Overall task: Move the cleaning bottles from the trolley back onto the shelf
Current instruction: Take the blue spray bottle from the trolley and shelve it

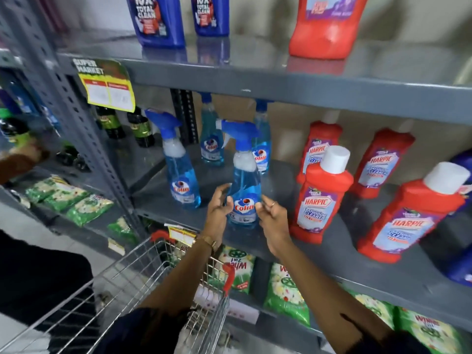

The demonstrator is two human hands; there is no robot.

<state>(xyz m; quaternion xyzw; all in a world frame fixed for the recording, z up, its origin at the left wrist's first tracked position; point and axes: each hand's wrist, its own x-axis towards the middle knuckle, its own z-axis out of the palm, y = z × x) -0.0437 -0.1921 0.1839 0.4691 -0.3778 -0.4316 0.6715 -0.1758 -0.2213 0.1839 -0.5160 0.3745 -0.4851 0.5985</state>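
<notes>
A blue Colin spray bottle (244, 185) stands upright near the front edge of the grey middle shelf (283, 175). My left hand (217, 210) presses its left side with curled fingers. My right hand (273, 215) pinches its right side at the label. Another Colin spray bottle (180, 172) stands to the left, and two more (212, 146) stand behind. Red Harpic bottles (321, 200) fill the shelf to the right. The wire trolley (143, 267) sits below my arms; I see no bottles in its visible part.
The top shelf holds blue bottles (158, 21) and a red jug (329, 29). Green detergent packs (283, 295) lie on the lower shelf. Dark bottles (140, 129) stand at the back left. Another person's hand (23, 154) reaches into the left shelf unit.
</notes>
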